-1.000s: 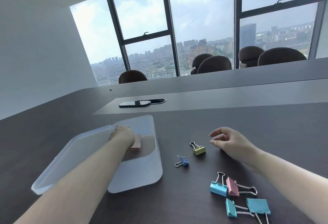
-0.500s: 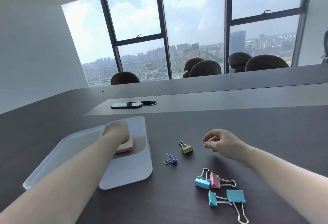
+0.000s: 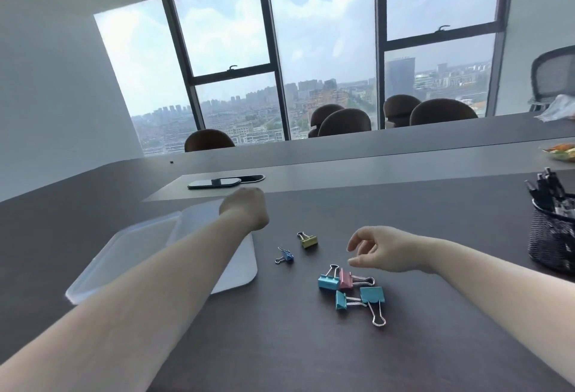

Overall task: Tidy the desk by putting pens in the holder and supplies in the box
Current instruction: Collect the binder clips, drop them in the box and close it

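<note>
My left hand [image 3: 245, 209] hovers over the far end of a translucent plastic box [image 3: 239, 270]. Its fingers curl away from me, so I cannot tell whether it holds anything. My forearm hides the inside of the box. The box's lid [image 3: 124, 251] lies to the left. My right hand [image 3: 384, 251] hangs just above a cluster of binder clips, with thumb and fingers apart and nothing in them. The cluster holds a blue clip [image 3: 328, 282], a pink clip [image 3: 346, 278] and two teal clips [image 3: 372, 295]. A yellow clip [image 3: 309, 241] and a small blue clip [image 3: 287, 256] lie between my hands.
A black mesh pen holder [image 3: 550, 242] with several dark pens [image 3: 544, 188] stands at the right edge. A dark flat phone-like object [image 3: 214, 183] lies on the grey strip beyond the box. Brown chair backs [image 3: 343, 122] line the table's far side.
My left hand rose from inside the box toward its far end, and the pink pad it set there is now hidden. My right hand came closer to the clip cluster. The view swung right.
</note>
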Tool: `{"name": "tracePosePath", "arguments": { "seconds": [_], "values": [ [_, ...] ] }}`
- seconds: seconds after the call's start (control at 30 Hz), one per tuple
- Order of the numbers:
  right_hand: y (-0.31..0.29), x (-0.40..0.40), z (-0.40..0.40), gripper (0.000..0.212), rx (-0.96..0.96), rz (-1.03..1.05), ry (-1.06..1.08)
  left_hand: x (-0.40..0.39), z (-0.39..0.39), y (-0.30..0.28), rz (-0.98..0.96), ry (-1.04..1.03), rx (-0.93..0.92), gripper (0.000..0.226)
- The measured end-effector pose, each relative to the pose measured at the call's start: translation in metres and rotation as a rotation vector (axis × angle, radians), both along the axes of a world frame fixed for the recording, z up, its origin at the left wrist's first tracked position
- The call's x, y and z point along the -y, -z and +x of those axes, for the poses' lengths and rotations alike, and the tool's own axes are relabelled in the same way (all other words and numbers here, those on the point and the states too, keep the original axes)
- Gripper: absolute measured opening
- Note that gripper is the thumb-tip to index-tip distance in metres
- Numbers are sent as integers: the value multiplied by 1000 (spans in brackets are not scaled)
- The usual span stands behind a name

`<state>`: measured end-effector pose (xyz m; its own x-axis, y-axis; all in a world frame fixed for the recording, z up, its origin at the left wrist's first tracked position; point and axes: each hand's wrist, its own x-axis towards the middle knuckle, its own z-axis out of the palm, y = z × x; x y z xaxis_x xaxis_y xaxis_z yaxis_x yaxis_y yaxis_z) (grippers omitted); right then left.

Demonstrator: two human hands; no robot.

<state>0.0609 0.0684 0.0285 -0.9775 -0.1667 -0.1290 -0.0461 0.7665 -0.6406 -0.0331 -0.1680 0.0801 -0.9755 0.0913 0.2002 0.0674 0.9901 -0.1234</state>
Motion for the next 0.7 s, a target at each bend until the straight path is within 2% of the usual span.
{"name": "tracePosePath", "arguments": {
  "seconds": [0.1, 0.17, 0.27, 0.33, 0.37, 0.47, 0.7],
  "values": [
    [-5, -1, 14, 70, 159, 104, -120, -14, 8, 5, 5, 84, 33, 30],
    [-4, 1, 19, 82, 191, 239, -192, -25, 15, 12, 3, 170, 123, 34],
    [0, 4, 19, 84, 142, 396, -250, -38, 24, 29, 73, 249, 426, 50],
    [3, 5, 16, 80, 115, 387, -236, -42, 25, 45, 72, 232, 635, 68],
    [3, 5, 14, 76, 104, 367, -226, -43, 24, 52, 47, 231, 668, 73],
    [6, 5, 9, 63, 47, 356, -214, -43, 18, 64, 23, 273, 588, 70],
    [12, 6, -4, 45, -32, 408, -142, -40, 16, 72, 18, 347, 324, 37]
  ]
}}
